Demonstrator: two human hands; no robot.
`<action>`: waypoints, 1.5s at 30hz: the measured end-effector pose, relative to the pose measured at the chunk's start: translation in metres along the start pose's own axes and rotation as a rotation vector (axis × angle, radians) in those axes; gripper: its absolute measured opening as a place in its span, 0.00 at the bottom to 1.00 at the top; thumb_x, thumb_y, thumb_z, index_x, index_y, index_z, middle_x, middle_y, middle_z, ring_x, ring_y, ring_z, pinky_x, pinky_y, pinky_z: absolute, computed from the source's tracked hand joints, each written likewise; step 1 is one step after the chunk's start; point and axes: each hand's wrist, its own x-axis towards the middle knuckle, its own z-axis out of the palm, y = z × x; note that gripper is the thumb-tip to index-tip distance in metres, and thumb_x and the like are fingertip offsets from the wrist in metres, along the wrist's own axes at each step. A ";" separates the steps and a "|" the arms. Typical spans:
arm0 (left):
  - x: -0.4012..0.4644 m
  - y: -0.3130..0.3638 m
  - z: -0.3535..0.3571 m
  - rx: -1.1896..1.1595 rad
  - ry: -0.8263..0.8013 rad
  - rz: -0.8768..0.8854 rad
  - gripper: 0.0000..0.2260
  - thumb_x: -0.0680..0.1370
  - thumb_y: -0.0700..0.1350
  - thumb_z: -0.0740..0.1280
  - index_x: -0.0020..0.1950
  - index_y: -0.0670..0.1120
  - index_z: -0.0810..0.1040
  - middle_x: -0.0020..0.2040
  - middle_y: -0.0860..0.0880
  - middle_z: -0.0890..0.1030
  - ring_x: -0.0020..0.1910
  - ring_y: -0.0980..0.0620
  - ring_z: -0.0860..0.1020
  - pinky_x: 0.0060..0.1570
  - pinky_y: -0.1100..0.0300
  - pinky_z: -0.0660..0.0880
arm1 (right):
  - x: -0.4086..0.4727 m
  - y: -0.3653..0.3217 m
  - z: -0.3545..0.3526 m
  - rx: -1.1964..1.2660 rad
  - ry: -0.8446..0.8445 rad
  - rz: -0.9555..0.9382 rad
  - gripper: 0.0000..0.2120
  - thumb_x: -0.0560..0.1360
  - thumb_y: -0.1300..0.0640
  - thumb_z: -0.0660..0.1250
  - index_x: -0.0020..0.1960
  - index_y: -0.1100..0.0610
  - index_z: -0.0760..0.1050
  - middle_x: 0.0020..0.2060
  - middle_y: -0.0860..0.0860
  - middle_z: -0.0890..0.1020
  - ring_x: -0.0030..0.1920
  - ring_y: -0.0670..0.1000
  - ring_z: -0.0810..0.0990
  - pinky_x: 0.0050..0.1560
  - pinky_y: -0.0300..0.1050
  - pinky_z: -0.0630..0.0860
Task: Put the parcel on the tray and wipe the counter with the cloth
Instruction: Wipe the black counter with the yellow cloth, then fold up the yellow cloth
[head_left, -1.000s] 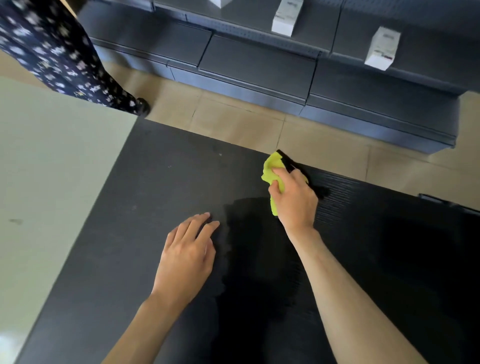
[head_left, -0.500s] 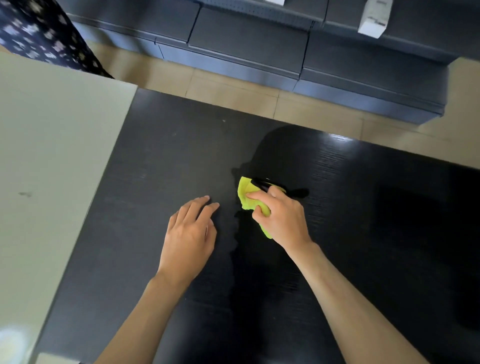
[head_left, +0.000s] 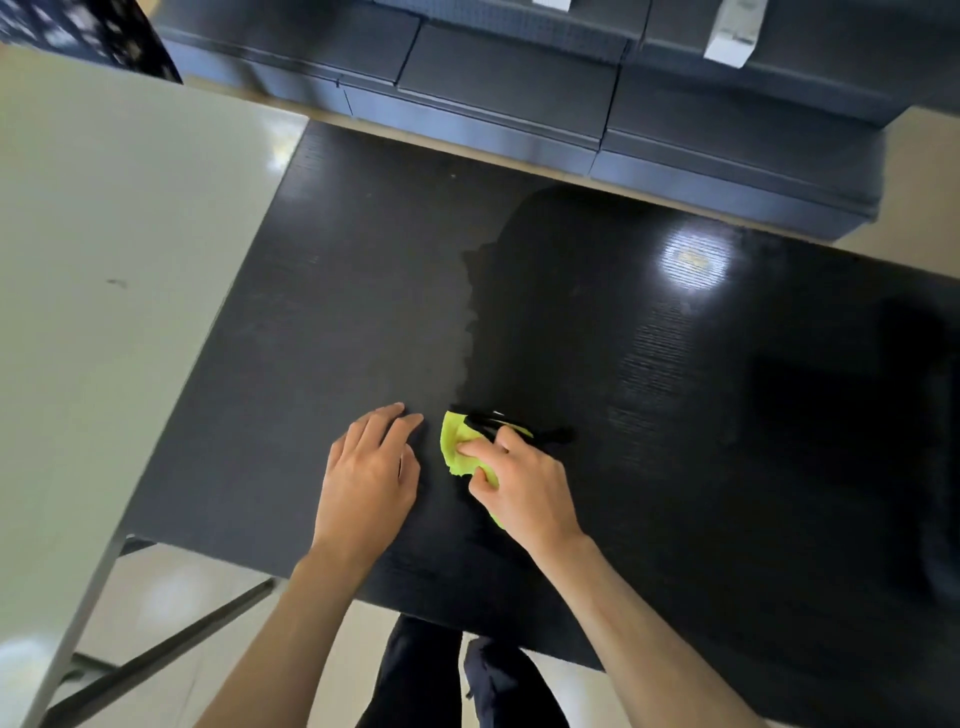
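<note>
1. The fingers of the right hand were curled round the bunched yellow-green cloth, pinching it against the black counter. The cloth stuck out ahead of the knuckles, with a dark band along its far edge.

2. The left hand lay flat just beside the cloth, fingers straight and close together, palm down on the counter and holding nothing.

3. Over the last second the right hand had drawn the cloth from the far edge of the counter back toward the person's body, until it sat level with the left hand, which had kept its place. The view had tipped downward as well, so the near edge of the counter and the person's dark trousers now showed.

4. A darker, glossier patch ran from the far edge down to the cloth, its left border ragged. I judged this a damp wiped lane, so wiping was under way, with the duller strip to the left not yet covered.

5. Neither parcel nor tray showed in view, so that part of the task could not be judged.

6. The pale table adjoined the counter's left side. White boxes stood on the grey shelving beyond; any print on them was too blurred to read, and no brand or writing was legible anywhere.
</note>
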 end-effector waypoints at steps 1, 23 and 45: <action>-0.013 0.001 -0.002 0.002 0.002 -0.021 0.15 0.79 0.38 0.68 0.66 0.46 0.80 0.67 0.48 0.80 0.66 0.45 0.76 0.62 0.45 0.76 | -0.013 -0.005 0.004 0.003 -0.015 -0.002 0.14 0.70 0.52 0.73 0.55 0.41 0.81 0.40 0.45 0.75 0.35 0.49 0.80 0.29 0.40 0.71; -0.106 0.070 -0.111 -0.332 -0.105 -0.012 0.16 0.82 0.40 0.64 0.68 0.52 0.77 0.68 0.55 0.77 0.64 0.53 0.76 0.63 0.52 0.76 | -0.100 -0.059 -0.093 0.461 0.038 0.143 0.17 0.72 0.52 0.66 0.58 0.40 0.81 0.40 0.44 0.72 0.35 0.48 0.75 0.35 0.46 0.75; 0.002 0.132 -0.175 -0.702 -0.268 0.005 0.06 0.75 0.51 0.76 0.42 0.55 0.81 0.40 0.53 0.85 0.40 0.54 0.83 0.38 0.60 0.79 | -0.109 -0.094 -0.177 0.411 0.222 0.106 0.18 0.76 0.49 0.70 0.64 0.37 0.79 0.48 0.37 0.75 0.48 0.44 0.78 0.47 0.37 0.78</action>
